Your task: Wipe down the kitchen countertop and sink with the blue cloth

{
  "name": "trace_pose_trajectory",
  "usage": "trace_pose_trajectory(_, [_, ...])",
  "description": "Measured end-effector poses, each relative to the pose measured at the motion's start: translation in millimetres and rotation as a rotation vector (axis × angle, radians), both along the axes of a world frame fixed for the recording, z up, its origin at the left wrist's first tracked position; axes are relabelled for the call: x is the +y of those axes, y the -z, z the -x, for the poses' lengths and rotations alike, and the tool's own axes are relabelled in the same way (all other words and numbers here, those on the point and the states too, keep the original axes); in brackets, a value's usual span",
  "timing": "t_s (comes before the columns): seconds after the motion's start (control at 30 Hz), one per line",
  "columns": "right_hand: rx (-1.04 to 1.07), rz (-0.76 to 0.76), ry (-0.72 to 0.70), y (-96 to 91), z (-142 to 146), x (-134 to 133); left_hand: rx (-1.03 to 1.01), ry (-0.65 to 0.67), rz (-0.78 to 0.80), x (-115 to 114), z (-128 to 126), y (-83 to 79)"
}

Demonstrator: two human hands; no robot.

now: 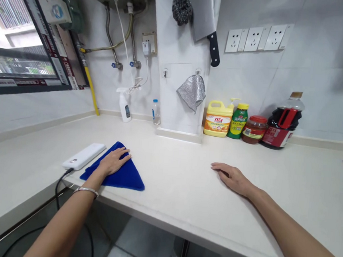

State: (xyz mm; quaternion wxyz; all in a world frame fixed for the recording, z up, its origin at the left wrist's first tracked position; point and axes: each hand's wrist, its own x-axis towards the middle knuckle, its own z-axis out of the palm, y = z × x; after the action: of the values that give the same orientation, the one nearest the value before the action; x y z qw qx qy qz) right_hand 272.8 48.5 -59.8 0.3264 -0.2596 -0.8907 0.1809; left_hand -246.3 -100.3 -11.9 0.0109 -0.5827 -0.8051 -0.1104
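Note:
A folded blue cloth (129,177) lies on the white countertop (173,176), close to its front edge. My left hand (114,161) rests flat on top of the cloth, fingers stretched out and slightly apart. To the right, my right hand (233,178) is low over the bare counter or touching it. Its fingers are extended and the thumb sits beneath them, with nothing held. Just left of the cloth is a white power bank (85,156) with a black cable (61,181) plugged into its near end.
Along the back stand a white spray bottle (124,106), a small clear bottle (156,113), a yellow detergent jug (218,118), a green bottle (238,121), a red-lidded jar (254,129) and a large dark bottle (283,122). A cleaver (203,17) and silver cloth (193,91) hang on the pillar.

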Motion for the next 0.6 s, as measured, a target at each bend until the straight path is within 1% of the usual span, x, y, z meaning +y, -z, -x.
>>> trace_pose_trajectory(0.17, [-0.031,-0.036,0.021,-0.3,1.3,-1.5,0.03,-0.051,0.018,5.5,12.0,-2.7])
trace_pose_trajectory(0.3, [-0.031,-0.067,0.037,4.4,4.8,2.0,0.06,-0.073,0.071,8.1,11.6,-3.9])
trace_pose_trajectory(0.47, [-0.072,-0.187,0.106,15.1,14.6,6.6,0.096,-0.087,0.153,3.8,-5.1,-4.6])
trace_pose_trajectory(0.6, [-0.131,-0.206,0.134,13.5,18.9,3.0,0.116,-0.04,0.194,3.7,-30.2,-1.5])
